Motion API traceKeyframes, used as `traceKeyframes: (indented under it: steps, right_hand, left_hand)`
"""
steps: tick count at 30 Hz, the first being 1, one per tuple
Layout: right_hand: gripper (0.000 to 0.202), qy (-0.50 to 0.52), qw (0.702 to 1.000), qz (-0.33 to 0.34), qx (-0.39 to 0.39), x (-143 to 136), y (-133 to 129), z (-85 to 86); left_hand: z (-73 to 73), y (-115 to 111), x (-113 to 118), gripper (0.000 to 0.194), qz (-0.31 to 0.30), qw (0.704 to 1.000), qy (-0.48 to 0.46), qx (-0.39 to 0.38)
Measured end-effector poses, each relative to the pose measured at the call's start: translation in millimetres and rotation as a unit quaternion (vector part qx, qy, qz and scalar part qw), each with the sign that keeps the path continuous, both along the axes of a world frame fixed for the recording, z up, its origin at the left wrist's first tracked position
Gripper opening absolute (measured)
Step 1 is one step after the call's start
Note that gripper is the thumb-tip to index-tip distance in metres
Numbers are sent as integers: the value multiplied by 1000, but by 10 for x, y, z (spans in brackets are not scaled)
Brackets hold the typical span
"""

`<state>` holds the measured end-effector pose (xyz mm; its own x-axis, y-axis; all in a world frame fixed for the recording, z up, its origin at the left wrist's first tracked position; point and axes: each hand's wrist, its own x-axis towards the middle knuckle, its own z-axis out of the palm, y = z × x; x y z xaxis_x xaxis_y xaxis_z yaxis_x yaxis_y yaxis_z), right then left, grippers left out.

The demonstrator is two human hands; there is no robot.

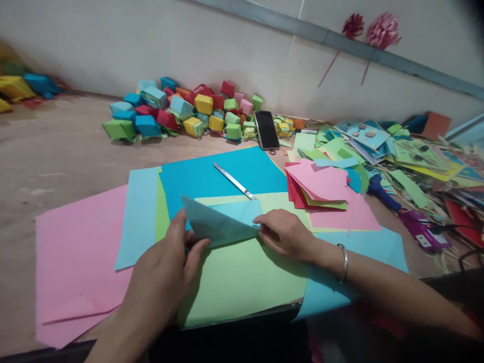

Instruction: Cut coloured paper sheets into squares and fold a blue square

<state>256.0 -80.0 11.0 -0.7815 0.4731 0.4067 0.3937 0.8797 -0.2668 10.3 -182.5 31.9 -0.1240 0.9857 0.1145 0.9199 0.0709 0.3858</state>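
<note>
Between my hands is a light blue sheet of paper [223, 222], folded so that one flap stands up on its left side. My left hand [166, 262] grips the flap's left end, thumb in front and fingers behind. At the right end of the fold, my right hand [285, 234] pinches the paper between thumb and fingers; a silver bangle [343, 262] circles that wrist. Under the folded piece lies a pale green sheet [245, 282]. Just beyond it, a slim metal craft knife [234, 180] rests on a bright blue sheet [189, 181].
Pink paper [83, 252] and a light blue sheet [139, 217] lie at left. Many small coloured paper boxes [181, 107] and a phone [266, 130] line the wall. At right are stacked pink pieces [321, 181], a glue gun [383, 193], a purple device [423, 229] and paper scraps.
</note>
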Motion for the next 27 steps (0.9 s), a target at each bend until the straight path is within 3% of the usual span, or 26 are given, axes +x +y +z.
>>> traceKeyframes:
  steps: [4, 9, 12, 15, 18, 20, 23, 27]
  right_hand:
    - [9, -11, 997, -50, -55, -28, -44, 0]
    - [3, -38, 989, -108, -96, -74, -99, 10]
    - [7, -54, 990, -113, -71, -84, -109, 1]
    - [18, -72, 993, -98, 7, -88, -104, -16]
    - [23, -80, 992, -59, 71, -97, -89, -22]
    - [25, -76, 990, -7, 117, -100, -78, -11]
    - [28, -61, 974, 45, 214, -97, -81, 31]
    - [27, -48, 958, 71, 275, -92, -140, 103]
  left_hand:
    - [-5, 42, 96, 72, 31, 999, -27, 2]
    - [-7, 66, 191, 78, 48, 997, 55, -21]
    - [13, 74, 213, 82, 63, 992, 105, -33]
    - [11, 91, 199, 84, 65, 990, 128, 8]
    - [31, 129, 201, 41, -41, 986, 157, 29]
    - [94, 162, 237, 19, -160, 973, 165, -37]
    - [249, 202, 338, 35, -239, 942, 182, -148]
    - [375, 192, 536, 42, -209, 941, 193, -184]
